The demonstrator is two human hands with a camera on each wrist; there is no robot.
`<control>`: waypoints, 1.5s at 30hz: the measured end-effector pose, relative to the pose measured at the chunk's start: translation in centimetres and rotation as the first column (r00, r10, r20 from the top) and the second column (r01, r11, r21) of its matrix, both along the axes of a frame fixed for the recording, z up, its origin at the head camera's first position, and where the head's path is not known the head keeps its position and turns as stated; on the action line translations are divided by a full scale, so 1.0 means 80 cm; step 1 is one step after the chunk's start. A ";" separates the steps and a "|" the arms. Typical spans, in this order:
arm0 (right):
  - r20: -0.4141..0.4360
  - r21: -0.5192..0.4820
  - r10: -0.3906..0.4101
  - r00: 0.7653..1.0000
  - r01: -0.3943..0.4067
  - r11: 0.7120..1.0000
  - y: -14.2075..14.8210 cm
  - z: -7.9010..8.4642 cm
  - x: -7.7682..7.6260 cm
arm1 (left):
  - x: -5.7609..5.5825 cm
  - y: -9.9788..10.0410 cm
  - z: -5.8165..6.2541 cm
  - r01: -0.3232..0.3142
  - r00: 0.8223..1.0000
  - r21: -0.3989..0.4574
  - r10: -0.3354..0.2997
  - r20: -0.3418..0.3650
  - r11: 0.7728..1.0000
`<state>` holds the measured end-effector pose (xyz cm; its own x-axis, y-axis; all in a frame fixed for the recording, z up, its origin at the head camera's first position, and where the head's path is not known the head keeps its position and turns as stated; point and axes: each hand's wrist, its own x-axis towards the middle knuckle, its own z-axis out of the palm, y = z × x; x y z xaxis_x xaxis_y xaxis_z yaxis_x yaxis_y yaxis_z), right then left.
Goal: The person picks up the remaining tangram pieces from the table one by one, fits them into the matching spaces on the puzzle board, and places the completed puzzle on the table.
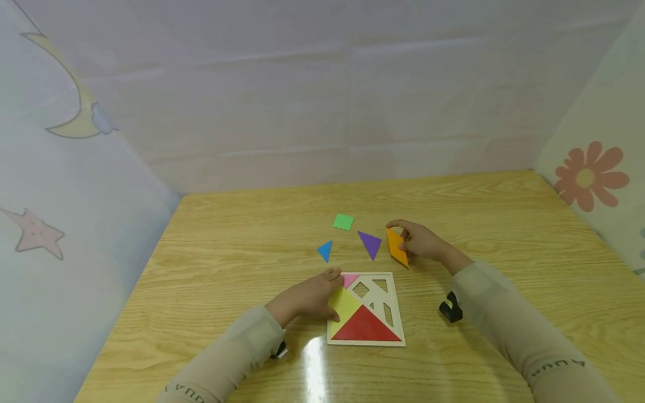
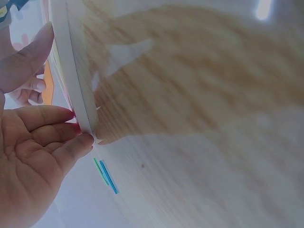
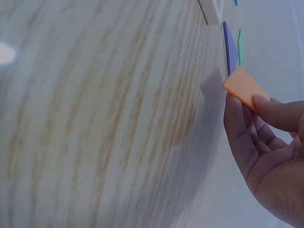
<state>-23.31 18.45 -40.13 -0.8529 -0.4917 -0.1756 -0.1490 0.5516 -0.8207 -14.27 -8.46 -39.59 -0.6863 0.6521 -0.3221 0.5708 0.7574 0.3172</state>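
A pale wooden tangram board point(image 1: 379, 302) lies on the table. It holds a red triangle point(image 1: 364, 327), a yellow triangle point(image 1: 347, 305) and a partly covered pink piece point(image 1: 349, 279); the other recesses are bare. My left hand point(image 1: 309, 295) rests along the board's left side, its fingers fairly straight against the edge point(image 2: 78, 85). Above and right of the board, my right hand point(image 1: 423, 240) pinches an orange parallelogram point(image 1: 396, 246) between thumb and fingers. The piece is tilted, facing the thumb point(image 3: 273, 114) in the right wrist view.
Beyond the board, a blue triangle point(image 1: 325, 251), a purple triangle point(image 1: 370, 244) and a green parallelogram-like piece point(image 1: 343, 222) lie loose on the wooden table point(image 1: 227, 240). Printed fabric walls point(image 1: 302, 112) stand at the back and on both sides.
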 end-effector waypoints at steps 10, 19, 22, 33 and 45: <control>0.052 -0.053 0.026 0.998 -0.024 0.998 -0.002 0.003 0.007 | 0.000 0.000 0.003 0.006 1.000 0.006 -0.006 0.004 1.000; 0.050 -0.108 0.060 0.997 -0.054 0.993 -0.008 0.008 0.012 | 0.000 0.000 0.006 -0.001 1.000 0.019 0.000 0.020 1.000; 0.051 -0.113 0.058 0.997 -0.052 0.992 -0.009 0.006 0.013 | 0.001 0.000 0.006 -0.001 1.000 0.017 0.000 0.018 1.000; 0.080 -0.137 0.046 0.996 -0.035 0.990 -0.012 0.002 0.018 | 0.001 0.001 0.006 0.009 1.000 0.014 -0.009 0.008 1.000; 0.094 -0.132 0.069 0.993 -0.056 0.990 -0.016 0.000 0.021 | 0.001 -0.001 0.003 0.006 1.000 0.014 -0.006 0.007 1.000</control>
